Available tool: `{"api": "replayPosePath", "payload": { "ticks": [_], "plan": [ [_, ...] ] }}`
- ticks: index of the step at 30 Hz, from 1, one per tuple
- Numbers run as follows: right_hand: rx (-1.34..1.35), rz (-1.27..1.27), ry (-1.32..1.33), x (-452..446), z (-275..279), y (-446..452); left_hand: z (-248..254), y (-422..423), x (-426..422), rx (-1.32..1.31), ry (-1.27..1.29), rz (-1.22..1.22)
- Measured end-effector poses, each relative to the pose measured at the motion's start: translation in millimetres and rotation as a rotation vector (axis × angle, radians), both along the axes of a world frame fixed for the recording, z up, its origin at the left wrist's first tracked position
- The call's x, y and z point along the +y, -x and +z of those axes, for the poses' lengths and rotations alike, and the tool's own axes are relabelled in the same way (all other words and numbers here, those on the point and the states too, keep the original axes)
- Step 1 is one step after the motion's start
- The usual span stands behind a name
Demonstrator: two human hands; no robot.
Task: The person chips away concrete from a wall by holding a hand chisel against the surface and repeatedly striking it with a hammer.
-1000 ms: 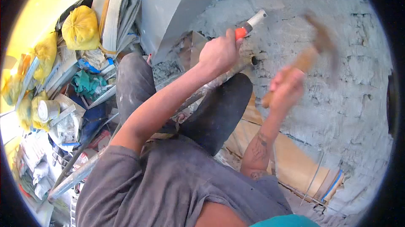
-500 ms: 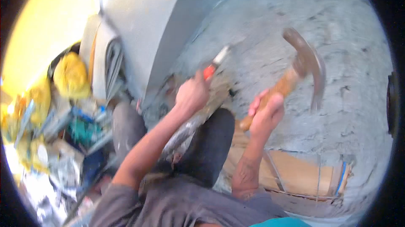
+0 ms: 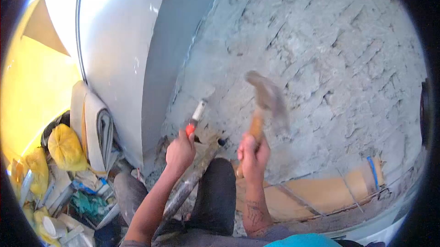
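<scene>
My left hand (image 3: 180, 152) is closed around the red-and-black handle of a chisel (image 3: 199, 110). Its pale metal blade points up against the rough grey surface (image 3: 311, 91); the very tip is faint, so contact is hard to judge. In my right hand (image 3: 253, 155) is a claw hammer (image 3: 257, 125), gripped by its wooden handle. The hammer's head is smeared by motion and stands up and to the right of the chisel, apart from it. Gouges and cracks mark the grey surface all around the tools.
A smooth grey-white panel (image 3: 119, 40) rises on the left. Beside it lie a folded grey sheet (image 3: 91, 123), a tied yellow bag (image 3: 66, 147) and mixed scraps with teal netting (image 3: 87, 205). A long cardboard piece (image 3: 311, 195) lies at lower right, near my knees.
The hammer has swung left and down in view, closer to the chisel. Both hands appear lower and further left as the camera view has shifted. Each hand keeps its tool.
</scene>
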State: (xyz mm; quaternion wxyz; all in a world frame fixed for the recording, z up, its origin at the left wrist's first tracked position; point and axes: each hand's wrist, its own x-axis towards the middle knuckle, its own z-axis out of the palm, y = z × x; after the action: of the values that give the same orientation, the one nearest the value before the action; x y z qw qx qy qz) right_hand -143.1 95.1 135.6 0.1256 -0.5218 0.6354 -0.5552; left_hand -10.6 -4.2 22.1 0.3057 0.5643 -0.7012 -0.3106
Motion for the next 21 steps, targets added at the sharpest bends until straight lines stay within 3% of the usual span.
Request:
{"api": "replayPosePath", "payload": {
  "ticks": [2,5,7,8,9,11,13,15,16,18,21],
  "plan": [
    [-0.131,0.134,0.400,5,6,-4,1,-2,6,0.002,-0.031,0.003],
    [-0.221,0.156,0.611,-17,-39,-6,1,-4,4,-0.008,-0.004,-0.009],
    [0.131,-0.052,0.200,-23,-91,16,3,-3,5,-0.025,-0.037,-0.007],
    [0.315,-0.134,-0.030,-24,-86,7,3,-3,6,-0.035,-0.049,-0.011],
    [0.314,-0.126,-0.025,-27,-77,4,4,-1,3,-0.035,-0.046,-0.002],
    [0.284,-0.133,-0.279,-23,-66,-7,-4,-3,4,0.001,-0.038,-0.022],
    [0.061,-0.121,-0.271,-16,-44,-5,2,-4,1,0.007,-0.109,-0.036],
    [-0.193,-0.015,-0.058,2,-3,-16,-3,-3,1,0.036,-0.098,-0.049],
    [-0.034,0.093,0.209,0,-4,-3,-9,0,0,0.026,-0.073,-0.044],
    [-0.274,0.005,0.468,-6,16,-29,-5,0,3,0.041,-0.039,-0.046],
    [-0.250,-0.095,0.447,-30,-48,-9,-8,3,2,0.032,-0.099,-0.039]
  ]
}}
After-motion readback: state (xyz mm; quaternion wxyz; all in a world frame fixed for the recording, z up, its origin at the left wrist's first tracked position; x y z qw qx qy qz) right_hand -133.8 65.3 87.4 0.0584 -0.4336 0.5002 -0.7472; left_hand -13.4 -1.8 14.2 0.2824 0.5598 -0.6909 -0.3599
